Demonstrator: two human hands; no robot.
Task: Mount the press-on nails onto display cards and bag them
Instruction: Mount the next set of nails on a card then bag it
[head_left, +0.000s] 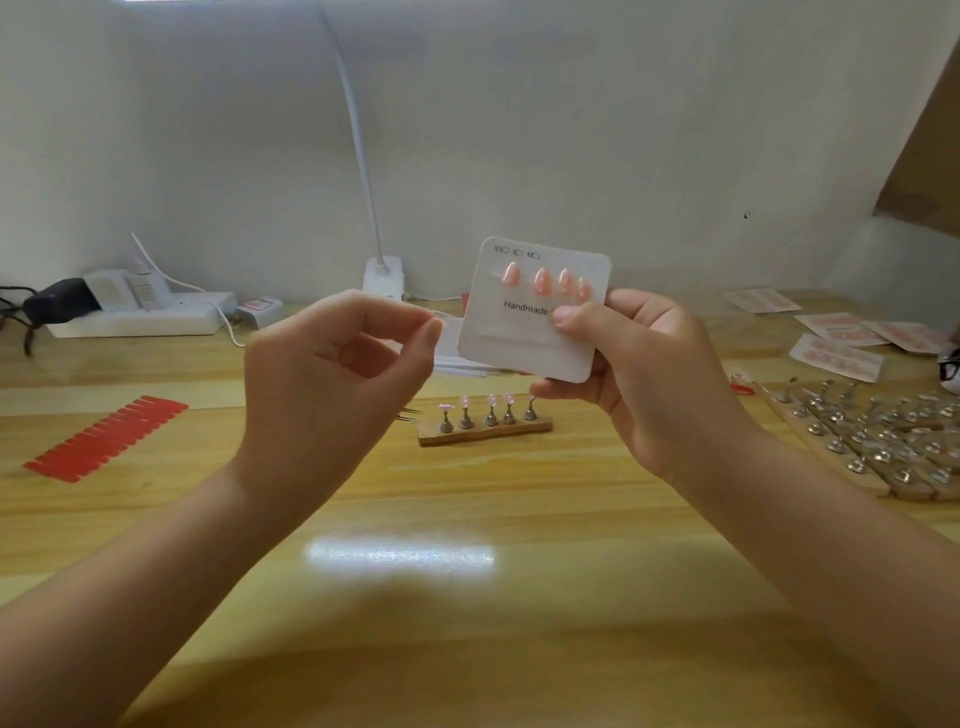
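The right hand (623, 364) holds a white display card (535, 312) upright above the table (467, 519), thumb pressed on its face beside the word "Handmade", fingers curled behind. Four pink press-on nails (545, 280) sit in a row on the card's upper strip. The left hand (343, 364) hovers just left of the card, thumb and forefinger pinched together; whether they hold anything is too small to tell. Below, a wooden stand (485, 428) carries more nails on metal pegs. Red adhesive tabs (106, 436) lie far left.
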